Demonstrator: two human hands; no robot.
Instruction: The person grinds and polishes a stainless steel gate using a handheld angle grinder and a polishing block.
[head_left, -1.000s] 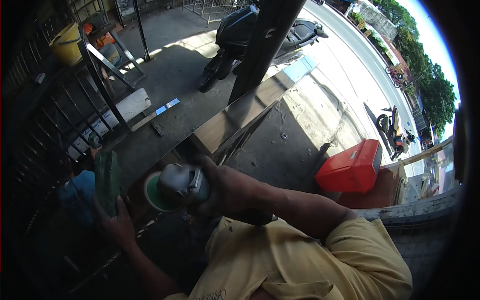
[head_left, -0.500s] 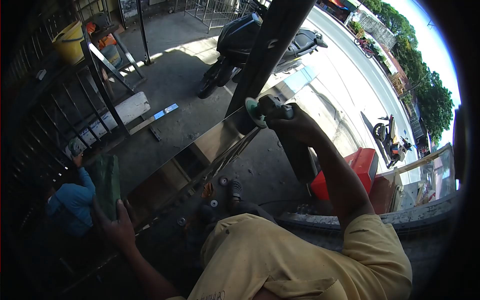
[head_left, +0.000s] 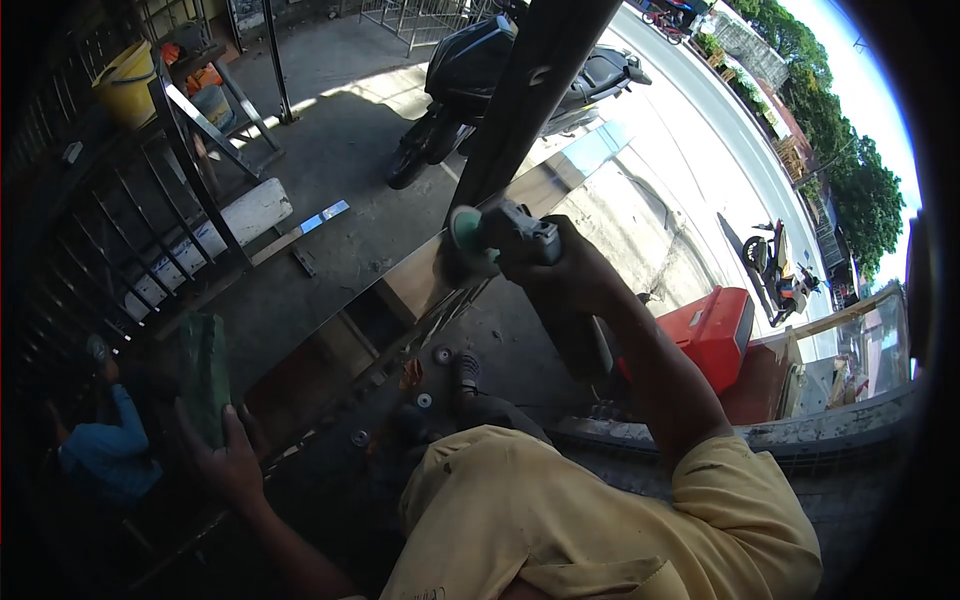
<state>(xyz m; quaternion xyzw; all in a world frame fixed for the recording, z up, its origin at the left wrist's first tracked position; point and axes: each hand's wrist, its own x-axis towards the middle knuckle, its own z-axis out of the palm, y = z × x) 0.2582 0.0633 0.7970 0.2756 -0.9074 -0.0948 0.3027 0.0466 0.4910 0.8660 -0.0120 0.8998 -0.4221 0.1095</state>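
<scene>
An angle grinder (head_left: 525, 238) is gripped in my right hand (head_left: 572, 268), its body slanting down below the fingers. The grinder's pale green polishing disc (head_left: 465, 236) is at the upper edge of a long shiny metal bar (head_left: 400, 287), overlapping it in this view. The bar runs diagonally from lower left to upper right and mirrors its surroundings. On the left, my left hand (head_left: 232, 455) is wrapped round the lower end of a chunky green bar (head_left: 205, 375) that looks like polishing compound, held upright with the thumb on its near side.
A dark post (head_left: 535, 95) rises just behind the disc. At right sits a red box (head_left: 705, 335); a parked motorcycle (head_left: 465, 80) stands behind. Another person in a blue sleeve (head_left: 110, 450) works at lower left near black railings (head_left: 150, 225). Several small discs (head_left: 424, 400) lie by my foot.
My right hand has brought the grinder left and slightly down along the metal bar. My left hand stays nearly in place with the green bar. The other person has shifted down and left.
</scene>
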